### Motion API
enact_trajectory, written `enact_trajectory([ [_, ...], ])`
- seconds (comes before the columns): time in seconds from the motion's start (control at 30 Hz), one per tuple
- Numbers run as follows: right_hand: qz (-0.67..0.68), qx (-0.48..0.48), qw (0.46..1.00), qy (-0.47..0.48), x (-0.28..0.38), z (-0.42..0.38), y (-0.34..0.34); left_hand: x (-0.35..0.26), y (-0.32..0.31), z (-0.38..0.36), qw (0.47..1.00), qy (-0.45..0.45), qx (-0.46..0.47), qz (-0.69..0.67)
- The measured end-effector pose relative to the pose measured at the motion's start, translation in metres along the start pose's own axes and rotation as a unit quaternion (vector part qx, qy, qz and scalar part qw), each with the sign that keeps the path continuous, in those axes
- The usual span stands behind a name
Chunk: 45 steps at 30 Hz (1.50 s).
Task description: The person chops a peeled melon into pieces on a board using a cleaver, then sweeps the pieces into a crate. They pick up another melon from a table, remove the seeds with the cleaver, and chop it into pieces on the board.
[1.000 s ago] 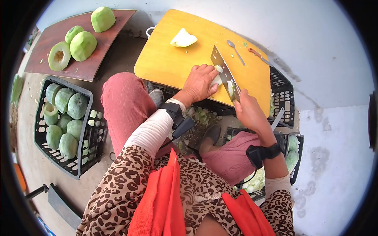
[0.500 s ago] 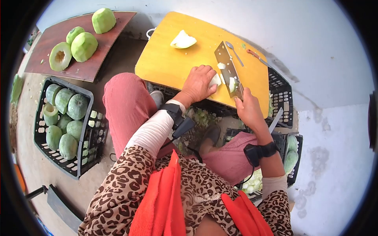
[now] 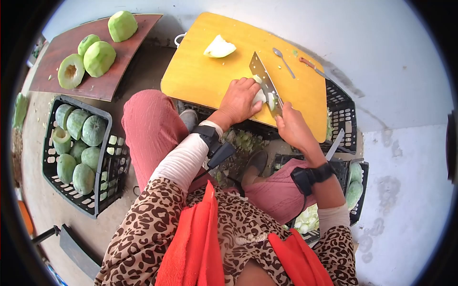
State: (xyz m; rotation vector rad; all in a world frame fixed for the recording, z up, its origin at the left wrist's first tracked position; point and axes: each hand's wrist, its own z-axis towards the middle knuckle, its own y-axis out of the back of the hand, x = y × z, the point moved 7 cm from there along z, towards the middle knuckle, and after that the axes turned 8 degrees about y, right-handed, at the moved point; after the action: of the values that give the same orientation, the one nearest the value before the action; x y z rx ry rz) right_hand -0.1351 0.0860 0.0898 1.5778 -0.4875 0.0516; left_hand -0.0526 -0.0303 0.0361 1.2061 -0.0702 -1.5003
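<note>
My left hand (image 3: 240,101) presses on a pale melon piece (image 3: 260,97) near the front of the yellow board (image 3: 198,71), its fingers curled over it. A cleaver (image 3: 265,78) is in my right hand (image 3: 296,126), fingers wrapped around the handle. The broad blade stands just right of my left fingertips, against the piece, with bits of melon stuck to its face. Farther back on the board lies a larger melon wedge (image 3: 219,47). A spoon (image 3: 284,63) and a small knife (image 3: 309,64) with a reddish-brown handle rest toward the right.
On the left, a dark red board (image 3: 109,52) bears several peeled melons (image 3: 99,59). Below it stands a black crate (image 3: 102,167) of unpeeled green melons (image 3: 94,129). Cut pale pieces (image 3: 307,220) and more melons sit in a crate beside my right knee. A wall (image 3: 405,167) borders the right side.
The cleaver and my right hand have shifted left, bringing the blade closer to my left fingers. My left hand stays on the melon piece.
</note>
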Motion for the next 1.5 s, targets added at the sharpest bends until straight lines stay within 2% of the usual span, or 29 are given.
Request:
enact_trajectory([
  [0.17,0.051,-0.045,0.998,-0.016,-0.019,0.007,-0.009,0.002,0.002,-0.003,1.0,-0.007,-0.017,-0.017],
  [0.37,0.048,-0.072,0.996,-0.025,-0.005,-0.017,0.012,0.002,0.001,-0.003,1.0,0.006,-0.01,-0.012],
  [0.47,0.034,-0.012,0.998,-0.048,0.006,-0.031,0.022,0.003,0.0,-0.002,1.0,0.007,-0.01,-0.017],
  [0.67,0.004,0.019,1.0,0.009,0.021,-0.034,0.029,0.001,0.0,-0.002,1.0,-0.002,-0.007,-0.01],
  [0.77,0.009,0.027,1.0,0.004,0.01,-0.018,0.02,0.001,-0.001,-0.001,1.0,0.002,-0.002,-0.011],
  [0.87,0.012,0.001,1.0,0.018,-0.002,0.002,-0.004,0.002,-0.001,-0.001,1.0,0.003,-0.002,-0.006],
  [0.97,0.014,-0.049,0.999,-0.018,-0.011,0.011,-0.018,0.004,-0.001,-0.002,1.0,0.011,0.005,-0.019],
  [1.07,0.039,-0.066,0.997,0.005,-0.016,0.012,-0.015,0.004,0.001,-0.003,1.0,0.01,-0.002,-0.024],
  [1.17,0.045,-0.059,0.997,-0.026,-0.011,0.001,-0.002,0.004,0.0,-0.004,1.0,0.001,-0.018,-0.024],
  [1.27,0.055,-0.065,0.996,0.001,0.005,-0.017,0.014,0.005,0.0,-0.003,1.0,0.012,-0.002,-0.019],
  [1.5,0.023,0.019,0.999,-0.032,0.023,-0.036,0.026,0.002,0.001,-0.002,1.0,0.005,-0.013,-0.025],
])
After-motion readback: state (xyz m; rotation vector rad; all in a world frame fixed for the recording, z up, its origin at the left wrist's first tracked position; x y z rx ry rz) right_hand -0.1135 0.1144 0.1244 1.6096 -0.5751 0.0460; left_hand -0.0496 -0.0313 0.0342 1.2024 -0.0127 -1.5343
